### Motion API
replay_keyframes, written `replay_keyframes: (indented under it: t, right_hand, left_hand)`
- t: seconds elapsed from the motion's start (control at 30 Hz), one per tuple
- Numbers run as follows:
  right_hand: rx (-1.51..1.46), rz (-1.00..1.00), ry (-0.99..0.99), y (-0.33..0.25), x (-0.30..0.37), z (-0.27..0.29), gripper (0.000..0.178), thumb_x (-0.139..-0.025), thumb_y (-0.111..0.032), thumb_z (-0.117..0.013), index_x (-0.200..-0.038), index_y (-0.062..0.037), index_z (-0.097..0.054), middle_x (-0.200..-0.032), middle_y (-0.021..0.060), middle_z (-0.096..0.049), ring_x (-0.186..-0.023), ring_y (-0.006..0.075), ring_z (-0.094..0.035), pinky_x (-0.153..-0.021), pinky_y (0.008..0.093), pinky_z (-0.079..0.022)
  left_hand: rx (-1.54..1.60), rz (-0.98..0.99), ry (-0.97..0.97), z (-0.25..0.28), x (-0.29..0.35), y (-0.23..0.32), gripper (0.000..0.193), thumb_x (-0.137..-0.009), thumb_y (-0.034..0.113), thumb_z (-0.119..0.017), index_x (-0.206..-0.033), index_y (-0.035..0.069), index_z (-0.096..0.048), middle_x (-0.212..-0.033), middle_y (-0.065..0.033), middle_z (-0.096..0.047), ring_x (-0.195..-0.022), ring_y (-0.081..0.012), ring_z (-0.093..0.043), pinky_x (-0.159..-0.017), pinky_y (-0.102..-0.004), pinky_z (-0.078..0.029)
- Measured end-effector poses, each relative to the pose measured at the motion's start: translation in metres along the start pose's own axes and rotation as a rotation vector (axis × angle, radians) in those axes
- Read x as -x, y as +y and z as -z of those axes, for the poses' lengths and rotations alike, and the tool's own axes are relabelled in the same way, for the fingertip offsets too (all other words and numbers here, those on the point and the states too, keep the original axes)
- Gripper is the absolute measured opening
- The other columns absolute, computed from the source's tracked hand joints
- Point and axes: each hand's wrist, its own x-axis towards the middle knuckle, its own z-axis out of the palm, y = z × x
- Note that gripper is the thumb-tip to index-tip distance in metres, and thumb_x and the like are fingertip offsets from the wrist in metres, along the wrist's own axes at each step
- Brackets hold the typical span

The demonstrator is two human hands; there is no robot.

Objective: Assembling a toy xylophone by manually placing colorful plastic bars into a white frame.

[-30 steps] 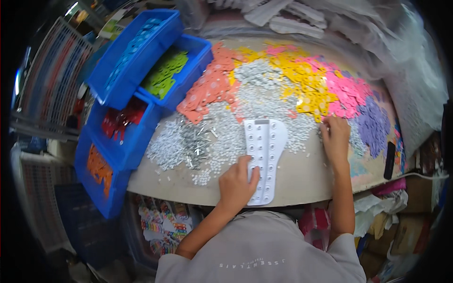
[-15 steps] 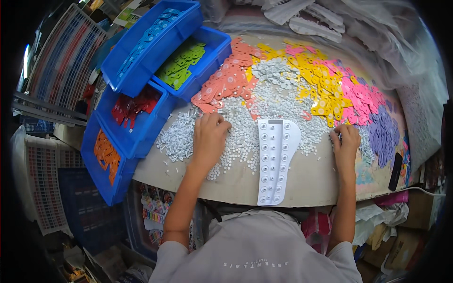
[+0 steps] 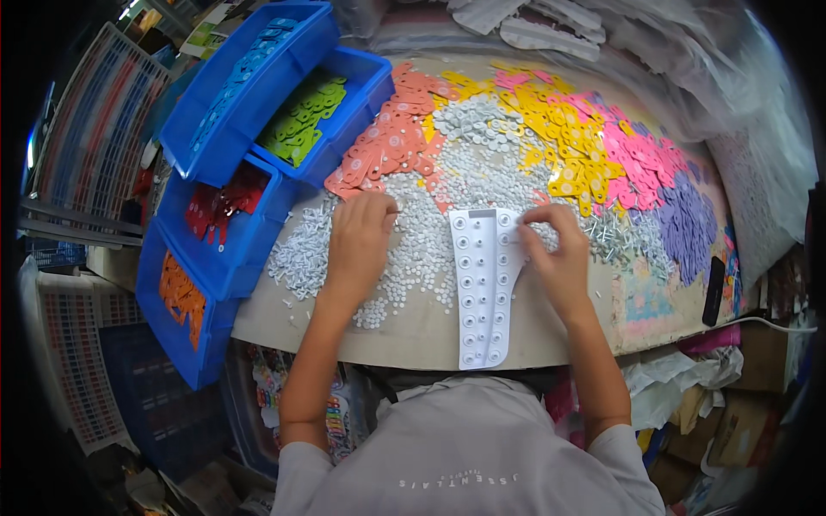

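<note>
A white plastic holder [image 3: 482,292] with rows of round sockets and a lengthwise channel lies on the table before me. Over its upper right edge, my right hand [image 3: 561,258] has thumb and forefinger bent toward each other; whatever they pinch is too small to make out. My left hand [image 3: 357,245] is closed, fingers curled and thumb near the fingertips, at the edge of small white round pieces [image 3: 413,249]. Anything in it is hidden. Left of that hand is a heap of white stud-like pieces [image 3: 301,258]. Metal pins [image 3: 624,236] lie right of my right hand.
Flat coral tags [image 3: 387,142], yellow tags [image 3: 572,142], pink tags [image 3: 637,159] and purple tags [image 3: 686,232] ring the far side. Blue bins [image 3: 258,224] with coloured tags stand at the left. A dark flat object [image 3: 713,291] lies near the right edge.
My right hand has moved left from the metal pins to the holder's upper right edge. My left hand stays by the white pieces. The whole view has shifted slightly.
</note>
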Motion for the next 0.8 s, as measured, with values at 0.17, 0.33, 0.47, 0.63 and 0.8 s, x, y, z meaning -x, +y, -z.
replay_keyframes:
  t: [0.17,0.33,0.47,0.63,0.8]
  right_hand:
    - [0.025,0.101,-0.173,-0.006,-0.017,-0.033,0.013,-0.083,-0.002,-0.074,-0.093,-0.0014,-0.066,-0.094,0.0099,-0.067,-0.091,0.0281,-0.063,-0.086,0.0382,-0.049]
    - [0.038,0.062,-0.224,0.008,-0.017,-0.046,0.015,-0.082,0.000,-0.073,-0.095,-0.0034,-0.065,-0.090,0.0104,-0.063,-0.092,0.0288,-0.062,-0.080,0.0377,-0.050]
    - [0.051,0.178,-0.232,0.005,-0.014,-0.043,0.017,-0.081,0.005,-0.071,-0.095,-0.0034,-0.065,-0.088,0.0104,-0.062,-0.090,0.0289,-0.061,-0.077,0.0379,-0.051]
    - [0.085,0.328,-0.176,0.010,-0.011,-0.043,0.019,-0.078,0.008,-0.070,-0.092,-0.0030,-0.065,-0.087,0.0097,-0.064,-0.088,0.0289,-0.060,-0.076,0.0385,-0.050]
    - [0.033,0.227,-0.171,0.017,-0.012,-0.047,0.017,-0.078,0.008,-0.070,-0.091,-0.0023,-0.065,-0.087,0.0096,-0.066,-0.088,0.0294,-0.060,-0.076,0.0395,-0.050]
  left_hand:
    - [0.304,0.001,-0.035,-0.004,0.002,0.030,0.013,-0.090,0.003,-0.068,-0.102,0.001,-0.064,-0.094,-0.0132,-0.065,-0.091,-0.0314,-0.064,-0.080,-0.0376,-0.049]
    - [0.593,0.203,-0.029,-0.021,0.005,0.046,0.018,-0.083,0.003,-0.076,-0.100,0.001,-0.069,-0.088,-0.0068,-0.066,-0.076,-0.0166,-0.061,-0.069,-0.0302,-0.048]
    - [0.635,0.249,-0.071,-0.028,-0.001,0.044,0.018,-0.081,0.006,-0.079,-0.096,0.003,-0.069,-0.086,-0.0047,-0.068,-0.073,-0.0125,-0.060,-0.066,-0.0281,-0.047]
    - [0.618,0.183,-0.053,-0.040,-0.012,0.049,0.016,-0.081,0.006,-0.078,-0.092,0.001,-0.068,-0.085,-0.0062,-0.068,-0.073,-0.0154,-0.061,-0.068,-0.0293,-0.049]
    - [0.597,0.183,-0.057,-0.049,-0.013,0.052,0.016,-0.080,0.005,-0.078,-0.093,0.001,-0.069,-0.086,-0.0079,-0.069,-0.075,-0.0185,-0.063,-0.069,-0.0313,-0.050]
